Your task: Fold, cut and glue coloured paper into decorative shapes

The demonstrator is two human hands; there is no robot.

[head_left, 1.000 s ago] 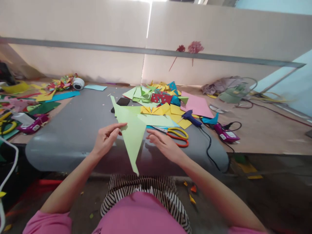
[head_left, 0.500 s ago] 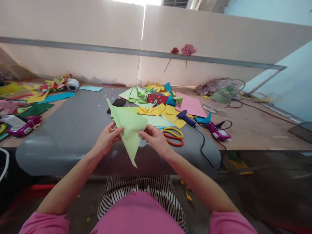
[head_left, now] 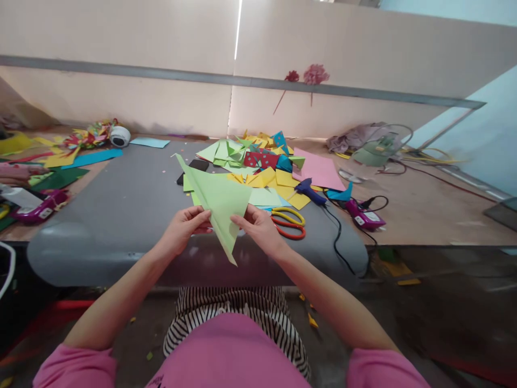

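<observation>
Light-green sheet [head_left: 228, 202] between the two hands, in front of the torso; clock centred on it, 12 toward the wall panel [head_left: 161, 105]. Left hand [head_left: 186, 226] at 8: thumb on top, pinching the folded band that runs down the sheet's left margin. Long axis of the sheet lies 11 to 5, far corner pointing left of the pile, near tip hanging toward the torso over the front of the grey mat [head_left: 121, 215]. Right hand [head_left: 258, 227] at 4: grasping the right edge, thumb on the upper face, other fingers partly hidden. Key relation: the folded band slants past the left fingertips, so the left hand is the nearer one to it; the right hand has the plain side. Sheet appears raised off the mat; contact underneath not visible. Surroundings, left to right: purple box [head_left: 39, 211] at 9, well apart; white domed device [head_left: 120, 137] at 10; dark flat object [head_left: 198, 165] at 11, partly covered in view by the sheet; folded green pieces [head_left: 228, 153] at 12; yellow pieces [head_left: 286, 179] at 2; scissors [head_left: 287, 223] at 3, just beside the right hand, blades mostly hidden; glue gun [head_left: 310, 191] between 2 and 3, cord trailing to 4. Nearest obstructions, as judged: scissors on the right, paper pile beyond.
</observation>
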